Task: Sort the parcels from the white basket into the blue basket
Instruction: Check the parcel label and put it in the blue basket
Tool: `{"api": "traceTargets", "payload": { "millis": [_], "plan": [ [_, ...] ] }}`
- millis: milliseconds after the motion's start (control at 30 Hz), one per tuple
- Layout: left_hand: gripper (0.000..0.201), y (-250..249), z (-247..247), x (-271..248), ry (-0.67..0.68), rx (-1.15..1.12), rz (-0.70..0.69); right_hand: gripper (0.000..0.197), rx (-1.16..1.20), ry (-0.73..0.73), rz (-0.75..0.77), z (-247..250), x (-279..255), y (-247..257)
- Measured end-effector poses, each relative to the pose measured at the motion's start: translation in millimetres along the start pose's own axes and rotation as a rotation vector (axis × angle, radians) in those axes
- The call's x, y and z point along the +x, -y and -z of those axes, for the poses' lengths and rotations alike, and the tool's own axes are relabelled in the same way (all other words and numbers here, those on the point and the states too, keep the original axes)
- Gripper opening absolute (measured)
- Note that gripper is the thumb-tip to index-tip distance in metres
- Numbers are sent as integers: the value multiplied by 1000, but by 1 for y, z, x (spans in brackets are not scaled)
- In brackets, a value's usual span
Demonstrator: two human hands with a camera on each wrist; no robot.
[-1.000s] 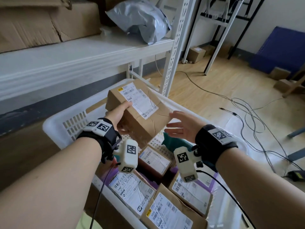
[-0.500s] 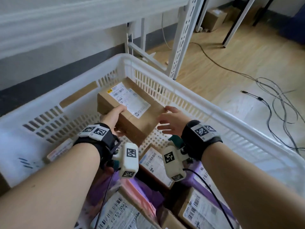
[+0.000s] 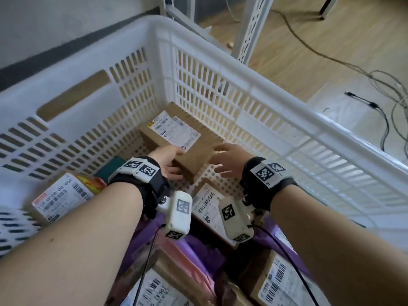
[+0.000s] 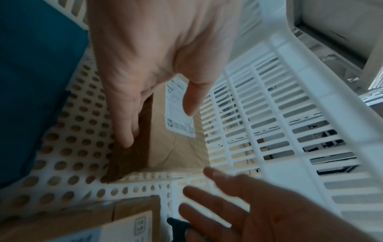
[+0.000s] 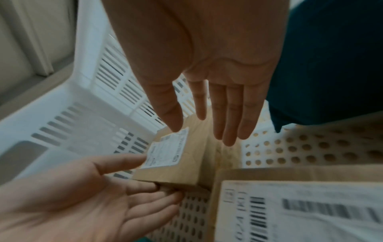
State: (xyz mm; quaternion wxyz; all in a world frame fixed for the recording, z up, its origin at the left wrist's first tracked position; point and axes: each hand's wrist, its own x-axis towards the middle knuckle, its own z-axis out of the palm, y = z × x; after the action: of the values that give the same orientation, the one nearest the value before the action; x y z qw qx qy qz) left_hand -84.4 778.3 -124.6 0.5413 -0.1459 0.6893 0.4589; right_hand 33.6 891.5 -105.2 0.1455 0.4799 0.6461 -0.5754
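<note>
Brown parcel (image 3: pixel 189 149) in white basket (image 3: pixel 220 56): L grip (image 3: pixel 164 159) pinching it, R grip (image 3: pixel 229 161) spread.

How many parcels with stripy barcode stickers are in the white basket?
5: the far-corner box, the left box, the middle box, a near parcel, the near-right box. More may hide underneath.

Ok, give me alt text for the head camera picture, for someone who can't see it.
A person's left hand holds a labelled brown parcel in the far corner of a white basket, the open right hand beside it. More labelled parcels lie nearer in the basket.
</note>
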Motion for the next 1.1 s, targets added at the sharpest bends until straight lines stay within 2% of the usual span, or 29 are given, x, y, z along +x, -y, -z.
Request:
{"api": "traceTargets", "payload": {
  "millis": [133,333,433,700,900,1000,1100],
  "plan": [
    [52,2,7,-3,-42,32,-15,55,-281,-32,-40,-10,-16,-13],
    [48,9,0,-19,5,55,-13,94,-600,103,-19,-47,-22,-21],
    [46,9,1,-24,7,57,-32,111,-729,92,-11,-57,-17,-30],
    [38,7,5,-27,-12,36,-77,98,-838,-61,17,-50,-17,-31],
    [38,5,5,-25,-33,52,-77,115,-997,-44,29,-56,-20,-43],
    [39,6,4,-25,-39,43,-83,113,-1006,-149,76,-45,-13,-37],
    [37,7,4,-25,-61,62,-92,111,-903,-245,113,-24,-5,-27]
  ]
}}
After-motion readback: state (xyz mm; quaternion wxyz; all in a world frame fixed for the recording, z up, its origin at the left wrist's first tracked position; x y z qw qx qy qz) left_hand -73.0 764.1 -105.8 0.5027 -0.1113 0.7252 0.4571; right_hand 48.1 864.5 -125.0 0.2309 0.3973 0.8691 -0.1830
